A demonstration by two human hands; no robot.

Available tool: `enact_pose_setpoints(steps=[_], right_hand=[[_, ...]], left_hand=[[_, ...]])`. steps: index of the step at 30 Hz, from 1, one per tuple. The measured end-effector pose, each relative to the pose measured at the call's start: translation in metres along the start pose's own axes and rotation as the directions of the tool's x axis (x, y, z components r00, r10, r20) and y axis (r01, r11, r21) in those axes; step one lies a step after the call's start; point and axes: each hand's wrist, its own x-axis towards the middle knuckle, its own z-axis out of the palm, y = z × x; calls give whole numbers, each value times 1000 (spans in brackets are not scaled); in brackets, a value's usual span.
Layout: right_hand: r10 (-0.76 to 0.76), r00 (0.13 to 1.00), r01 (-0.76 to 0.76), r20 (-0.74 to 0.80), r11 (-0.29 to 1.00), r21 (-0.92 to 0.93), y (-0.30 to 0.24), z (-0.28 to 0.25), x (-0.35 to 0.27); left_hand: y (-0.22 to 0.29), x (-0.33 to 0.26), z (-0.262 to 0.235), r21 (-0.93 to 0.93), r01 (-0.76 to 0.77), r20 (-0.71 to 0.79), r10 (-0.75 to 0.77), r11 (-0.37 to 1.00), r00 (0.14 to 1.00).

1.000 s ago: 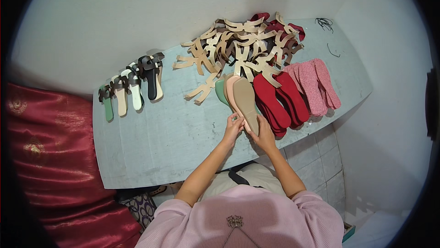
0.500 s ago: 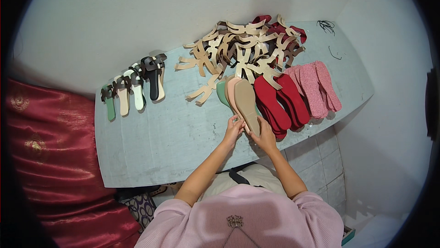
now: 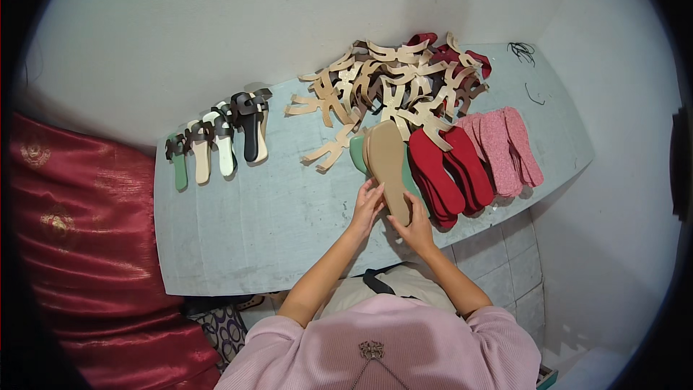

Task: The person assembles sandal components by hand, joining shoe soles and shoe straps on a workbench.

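Between my two hands are tan shoe soles (image 3: 386, 159), at least two stacked together, with the toe ends pointing away from me. My left hand (image 3: 367, 206) grips their left edge near the heel, fingers curled against it. On the opposite side, my right hand (image 3: 414, 225) holds the heel end with the thumb on top. Green soles (image 3: 358, 153) lie partly covered beneath them. Just right of these are two piles of red soles (image 3: 437, 173), and further right, pink speckled soles (image 3: 498, 148).
A heap of tan, brown and red cut straps (image 3: 393, 76) lies at the table's back. Finished slippers (image 3: 249, 126) with dark straps line up at the left on the pale table (image 3: 245, 238). Thin black cords (image 3: 521, 52) lie far right. A red curtain (image 3: 79, 231) hangs left.
My hands have shifted the tan soles into closer alignment, so the lower pinkish one shows less. More green now shows at their right side. The whole view has moved slightly.
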Motion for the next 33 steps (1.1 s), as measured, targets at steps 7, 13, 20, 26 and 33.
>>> enact_pose_setpoints(steps=[7, 13, 20, 26, 33], right_hand=[[-58, 998, 58, 37, 998, 7, -17, 17, 7], [-166, 973, 187, 159, 974, -127, -29, 21, 30], [-249, 964, 265, 93, 929, -257, -9, 12, 113], [-426, 901, 409, 86, 764, -500, 21, 25, 213], [-406, 877, 459, 258, 549, -699, 62, 67, 284]], left_hand=[[23, 10, -9, -27, -264, -16, 264, 964, 965], [33, 23, -27, -74, -315, -107, 306, 946, 946], [46, 44, -49, -90, -322, -149, 307, 942, 940], [55, 58, -42, -115, -288, -138, 272, 951, 952], [56, 68, -38, -117, -261, -119, 247, 958, 962]])
